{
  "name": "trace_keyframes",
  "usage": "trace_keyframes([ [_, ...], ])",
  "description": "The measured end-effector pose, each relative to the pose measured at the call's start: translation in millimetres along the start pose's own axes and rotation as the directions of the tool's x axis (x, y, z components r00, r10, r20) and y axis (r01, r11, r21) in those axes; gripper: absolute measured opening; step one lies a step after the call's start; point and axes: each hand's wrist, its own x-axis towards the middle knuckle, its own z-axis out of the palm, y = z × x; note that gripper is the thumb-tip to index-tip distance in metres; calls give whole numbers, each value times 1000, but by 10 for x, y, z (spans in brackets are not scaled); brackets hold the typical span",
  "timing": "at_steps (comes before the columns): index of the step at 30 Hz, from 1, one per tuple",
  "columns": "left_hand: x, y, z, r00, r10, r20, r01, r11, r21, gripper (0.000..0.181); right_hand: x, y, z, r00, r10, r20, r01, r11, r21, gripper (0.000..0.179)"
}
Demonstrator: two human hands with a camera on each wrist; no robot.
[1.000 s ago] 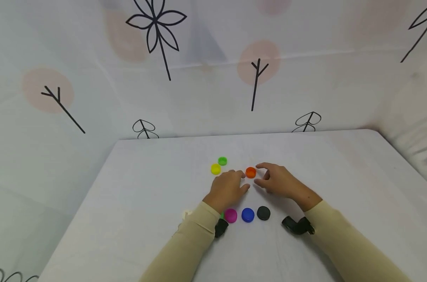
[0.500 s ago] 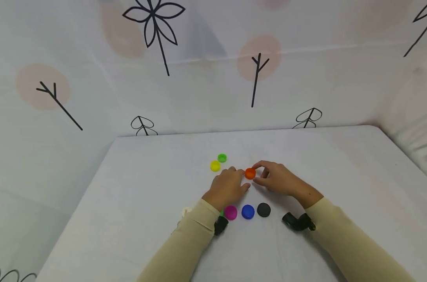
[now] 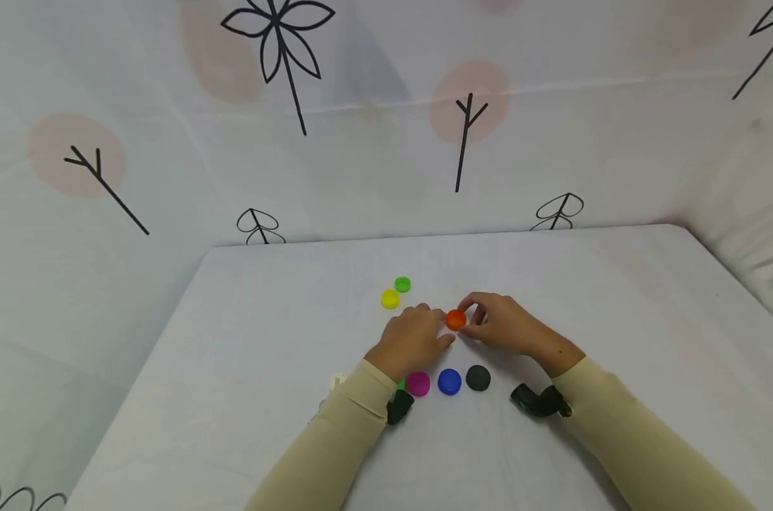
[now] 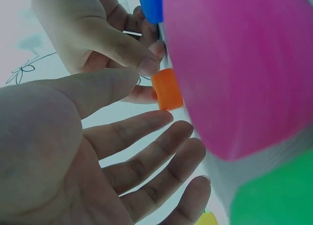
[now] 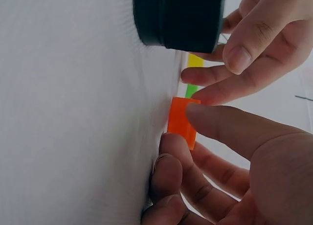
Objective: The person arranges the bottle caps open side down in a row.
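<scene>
An orange bottle cap [image 3: 456,319] lies on the white-covered table between the two hands. The thumb and fingers of the right hand [image 3: 501,326] pinch it from the right; in the right wrist view the thumb presses the side of the orange cap [image 5: 182,124]. On the cap's left, the left hand [image 3: 410,344] is spread with fingers nearly straight, one fingertip right at the cap's edge. In the left wrist view that hand [image 4: 98,137] has nothing in its grasp. Beyond the left hand are a yellow cap [image 3: 390,299] and a light green cap [image 3: 402,284].
Nearer the person, a magenta cap [image 3: 418,383], a blue cap [image 3: 450,382] and a black cap [image 3: 478,377] lie in a row. The left sleeve [image 3: 335,433] partly hides a green cap [image 3: 402,385] and a whitish object [image 3: 337,381]. A patterned cloth [image 3: 373,163] hangs behind the table.
The right hand has moved in and closed its thumb and fingers on the orange cap, which has slid slightly toward the person. The left hand has barely moved; the head view has tilted a little.
</scene>
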Motion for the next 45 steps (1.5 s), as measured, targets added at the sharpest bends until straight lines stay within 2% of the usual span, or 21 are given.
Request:
trace_keyframes([
  [7,-11,17,-21,999,25,20,-25,1000,9,41,-10,-25,-11,1000,8,13,-8,1000,6,31],
  [14,-43,49,-106,999,27,-26,-27,1000,-6,45,-44,-67,-63,998,-46,-36,47,999,25,26],
  [21,-53,30,-156,997,-26,-71,16,992,-127,38,-85,-116,-61,995,-63,-76,68,996,58,27],
  [27,-45,-2,-198,991,-42,-123,16,978,-206,32,-97,-174,-59,985,-97,-141,105,993,51,29],
  [38,-43,-32,-216,979,-68,-193,15,965,-261,28,-99,-232,-29,974,-99,-203,112,992,54,33],
  [45,-51,-27,-234,976,-68,-206,10,962,-272,26,-109,-241,-45,977,-99,-191,117,989,86,34],
])
